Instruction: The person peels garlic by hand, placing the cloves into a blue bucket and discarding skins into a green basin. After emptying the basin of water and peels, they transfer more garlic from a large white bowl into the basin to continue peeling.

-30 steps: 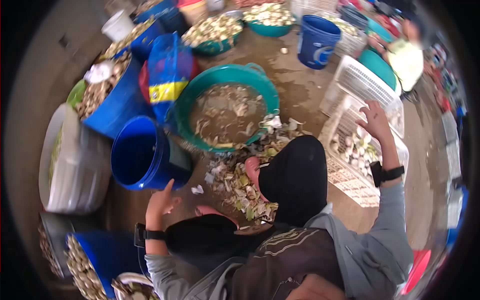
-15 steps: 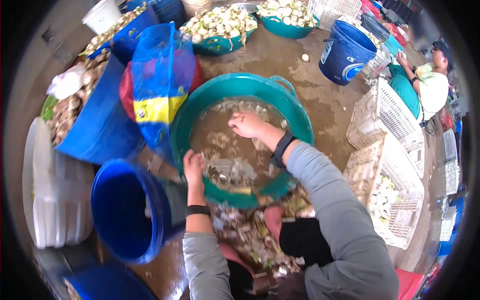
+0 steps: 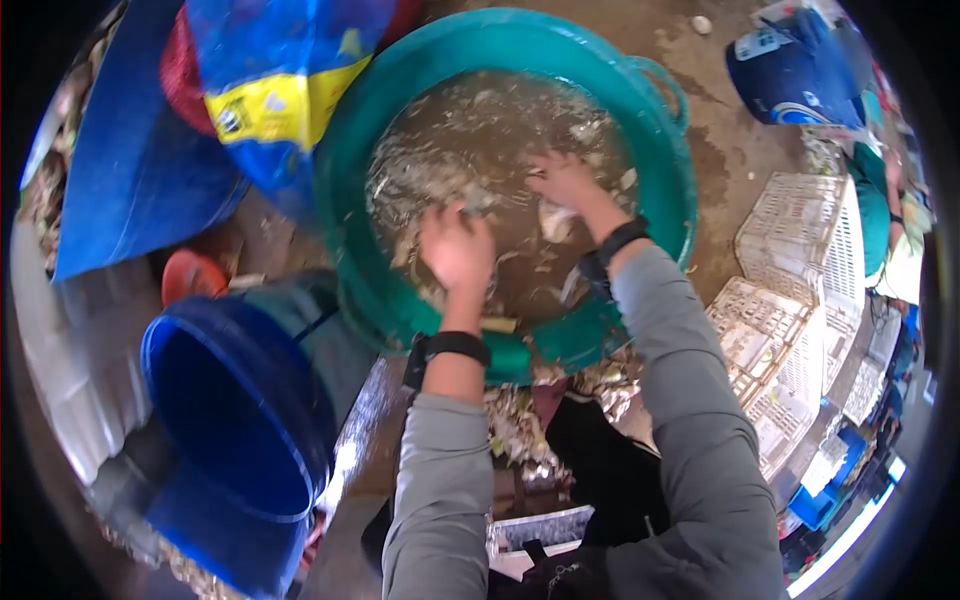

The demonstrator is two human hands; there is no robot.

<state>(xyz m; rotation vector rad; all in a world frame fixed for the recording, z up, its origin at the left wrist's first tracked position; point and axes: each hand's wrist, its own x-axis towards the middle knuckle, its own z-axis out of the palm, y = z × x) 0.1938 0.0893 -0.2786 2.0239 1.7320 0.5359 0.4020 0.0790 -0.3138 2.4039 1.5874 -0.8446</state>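
Observation:
A large round green tub [image 3: 655, 165] stands in front of me, holding murky brown water [image 3: 505, 120]. Pale peel-like scraps [image 3: 440, 178] float in it, and ripples run over the left and far parts. Over the near-left side of the water is my left hand [image 3: 457, 250], fingers apart, tips right at the surface. My right hand [image 3: 568, 185] reaches in from the right with its fingers spread at the water. Just below it lies a whitish piece [image 3: 556, 222]. A short yellowish strip [image 3: 498, 325] rests near the tub's close edge.
A blue bucket [image 3: 235, 400] lies tilted at my left, and a blue-and-yellow bag [image 3: 290, 105] leans by the tub. White plastic crates [image 3: 765, 330] stand at right, with a dark blue bucket [image 3: 790, 75] beyond. Scraps [image 3: 525, 430] litter the floor before me. A person [image 3: 895, 225] sits at far right.
My view has tipped down and closer to the tub. My left hand has gone from the tub's left rim to over the water; my right hand has opened. The water is now rippled.

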